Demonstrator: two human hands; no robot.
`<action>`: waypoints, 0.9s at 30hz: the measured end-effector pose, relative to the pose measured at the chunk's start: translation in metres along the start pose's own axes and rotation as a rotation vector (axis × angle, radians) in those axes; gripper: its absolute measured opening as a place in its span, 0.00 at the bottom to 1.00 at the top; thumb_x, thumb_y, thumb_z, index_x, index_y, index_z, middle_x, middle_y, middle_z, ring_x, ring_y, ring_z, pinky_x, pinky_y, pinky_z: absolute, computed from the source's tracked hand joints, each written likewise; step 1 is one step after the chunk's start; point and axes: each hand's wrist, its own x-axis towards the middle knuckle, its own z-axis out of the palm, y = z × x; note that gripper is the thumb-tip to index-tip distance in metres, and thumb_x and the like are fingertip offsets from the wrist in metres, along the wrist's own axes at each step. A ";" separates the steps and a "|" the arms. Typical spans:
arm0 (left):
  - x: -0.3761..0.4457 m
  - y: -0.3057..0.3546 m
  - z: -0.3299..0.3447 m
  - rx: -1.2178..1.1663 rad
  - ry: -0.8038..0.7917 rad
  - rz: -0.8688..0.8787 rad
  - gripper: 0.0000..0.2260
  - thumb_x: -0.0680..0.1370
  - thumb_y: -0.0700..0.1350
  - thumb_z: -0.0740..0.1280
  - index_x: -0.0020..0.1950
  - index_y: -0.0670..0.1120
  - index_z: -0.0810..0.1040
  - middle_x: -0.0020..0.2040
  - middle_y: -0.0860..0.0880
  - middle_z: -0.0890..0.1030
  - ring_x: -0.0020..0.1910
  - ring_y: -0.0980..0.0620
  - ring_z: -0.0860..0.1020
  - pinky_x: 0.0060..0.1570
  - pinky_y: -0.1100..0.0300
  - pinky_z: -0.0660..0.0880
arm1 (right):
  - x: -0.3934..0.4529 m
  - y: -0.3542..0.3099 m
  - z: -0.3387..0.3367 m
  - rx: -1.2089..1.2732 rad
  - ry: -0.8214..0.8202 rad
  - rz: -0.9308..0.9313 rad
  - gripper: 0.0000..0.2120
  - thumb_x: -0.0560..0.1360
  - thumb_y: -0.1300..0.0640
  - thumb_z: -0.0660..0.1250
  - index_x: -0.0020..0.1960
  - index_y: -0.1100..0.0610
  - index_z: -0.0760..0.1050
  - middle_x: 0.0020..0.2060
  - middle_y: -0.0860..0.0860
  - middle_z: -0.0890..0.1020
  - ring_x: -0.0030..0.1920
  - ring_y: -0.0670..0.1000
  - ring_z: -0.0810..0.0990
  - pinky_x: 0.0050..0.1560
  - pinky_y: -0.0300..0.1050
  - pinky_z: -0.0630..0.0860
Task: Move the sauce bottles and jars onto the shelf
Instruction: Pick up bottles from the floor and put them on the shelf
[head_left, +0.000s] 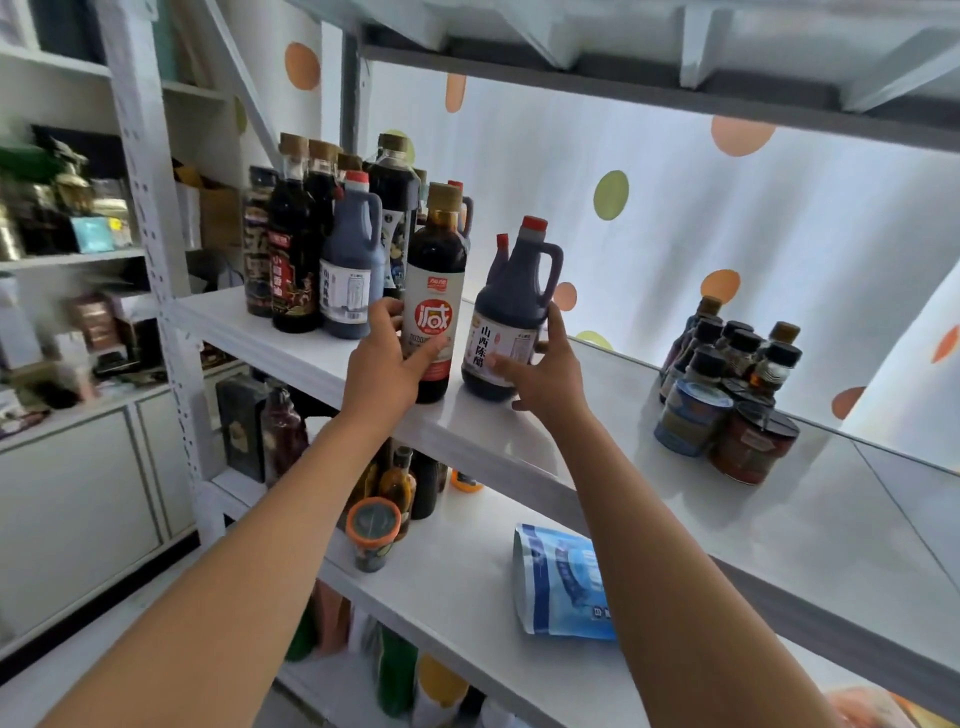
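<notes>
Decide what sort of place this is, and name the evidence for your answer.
Probably a small shop or storeroom. White metal shelving holds many dark sauce bottles grouped together, several of the same kind, and a cluster of small bottles and jars. More packaged goods fill the shelves at left.

bare shelf (597, 415) between bottles (332, 249), jars (727, 405)

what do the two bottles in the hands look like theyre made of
Bottle with the gold cap: clear glossy plastic or glass, cannot tell which; dark liquid shows through. Handled jug with the red cap: likely plastic, semi-matte, given its moulded handle.
</notes>
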 end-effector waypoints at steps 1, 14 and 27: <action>0.005 -0.003 0.002 0.001 0.001 -0.004 0.27 0.76 0.52 0.69 0.69 0.47 0.61 0.68 0.46 0.74 0.64 0.47 0.75 0.55 0.58 0.70 | 0.006 0.002 0.001 0.006 -0.003 -0.010 0.49 0.72 0.59 0.76 0.79 0.42 0.48 0.71 0.53 0.72 0.67 0.60 0.75 0.39 0.51 0.83; 0.077 -0.025 0.040 -0.020 -0.103 -0.072 0.26 0.78 0.52 0.66 0.73 0.48 0.62 0.71 0.49 0.72 0.70 0.49 0.70 0.65 0.51 0.69 | 0.147 0.025 0.053 0.073 0.037 -0.092 0.47 0.71 0.59 0.75 0.78 0.41 0.49 0.69 0.53 0.73 0.68 0.58 0.74 0.61 0.57 0.77; 0.141 -0.036 0.076 0.083 -0.146 -0.053 0.24 0.78 0.51 0.66 0.72 0.48 0.66 0.70 0.48 0.71 0.68 0.48 0.71 0.64 0.53 0.69 | 0.225 0.043 0.077 0.076 0.089 -0.135 0.44 0.73 0.56 0.74 0.79 0.44 0.51 0.70 0.53 0.73 0.68 0.59 0.75 0.63 0.59 0.77</action>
